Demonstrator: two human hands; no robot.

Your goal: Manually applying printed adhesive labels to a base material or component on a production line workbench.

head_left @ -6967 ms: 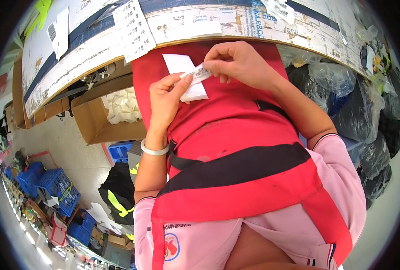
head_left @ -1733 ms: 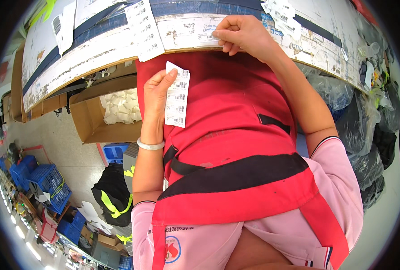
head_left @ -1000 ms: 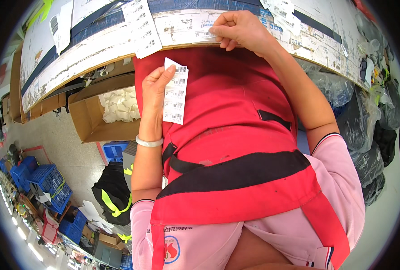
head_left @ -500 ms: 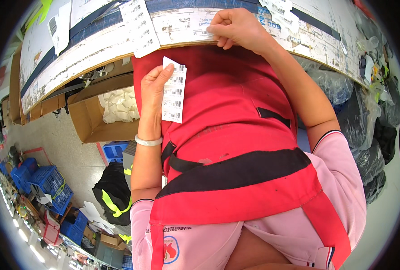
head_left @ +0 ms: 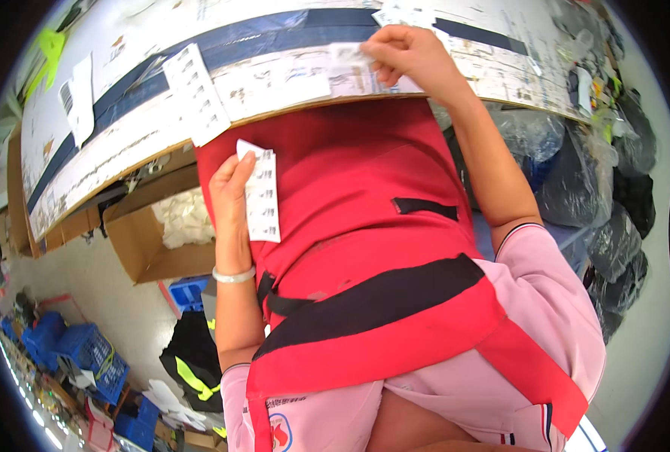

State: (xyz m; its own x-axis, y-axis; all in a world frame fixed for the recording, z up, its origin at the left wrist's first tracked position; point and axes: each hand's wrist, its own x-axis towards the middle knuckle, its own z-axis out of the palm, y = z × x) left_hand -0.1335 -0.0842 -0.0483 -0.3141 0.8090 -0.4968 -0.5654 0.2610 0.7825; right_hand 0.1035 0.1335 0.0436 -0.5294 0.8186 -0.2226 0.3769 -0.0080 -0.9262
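Note:
My left hand [head_left: 232, 188] holds a white strip of small labels [head_left: 261, 193] upright against my red apron [head_left: 350, 226]. My right hand [head_left: 409, 54] reaches up to the table edge [head_left: 275, 113] and pinches a small white label [head_left: 348, 54] lying on the paper-covered tabletop. Another long white label strip [head_left: 195, 92] lies on the table to the left of that hand, hanging over the edge.
Under the table on the left stands an open cardboard box [head_left: 154, 241] with white material in it. Blue crates [head_left: 86, 354] and a black and yellow bag [head_left: 192, 361] sit on the floor. Dark plastic bags [head_left: 606, 203] are piled on the right.
My right hand went from the label strip at my chest up to the table and has stayed there. My left hand keeps the strip and has barely shifted.

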